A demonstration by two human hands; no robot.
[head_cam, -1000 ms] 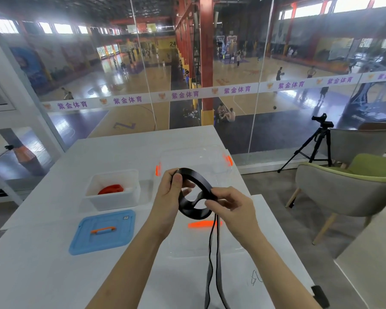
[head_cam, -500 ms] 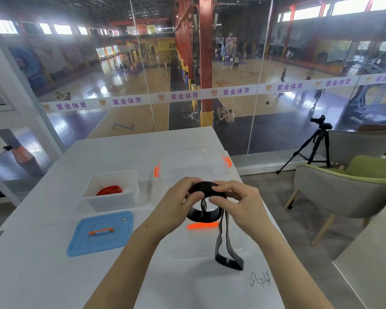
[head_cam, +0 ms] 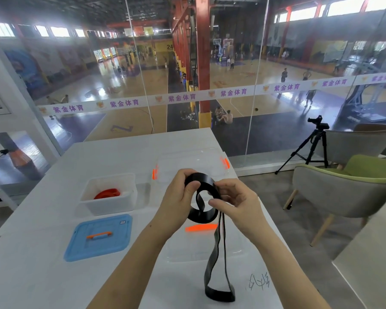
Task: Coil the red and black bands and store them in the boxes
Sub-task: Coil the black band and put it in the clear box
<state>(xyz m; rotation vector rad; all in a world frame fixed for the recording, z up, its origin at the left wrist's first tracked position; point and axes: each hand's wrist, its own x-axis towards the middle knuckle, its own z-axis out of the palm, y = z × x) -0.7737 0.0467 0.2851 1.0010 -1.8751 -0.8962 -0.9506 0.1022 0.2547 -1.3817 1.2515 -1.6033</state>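
I hold the black band (head_cam: 202, 214) above the table, part of it wound into a coil between my hands. My left hand (head_cam: 178, 200) pinches the coil's left side. My right hand (head_cam: 234, 204) grips its right side. The band's loose end hangs down as a long loop to just above the table. The red band (head_cam: 107, 193) lies coiled inside the white box (head_cam: 108, 205) at the left. A clear box with orange latches (head_cam: 194, 162) stands behind my hands.
A blue lid with an orange handle (head_cam: 99, 237) lies in front of the white box. A clear lid with an orange handle (head_cam: 201, 227) lies under my hands. The table's right edge is close, with chairs (head_cam: 343, 190) and a tripod (head_cam: 310, 148) beyond. A glass wall stands behind the table.
Both hands have wound more of the black band onto the coil, so the hanging loop has grown shorter. The coil was turned between the hands.
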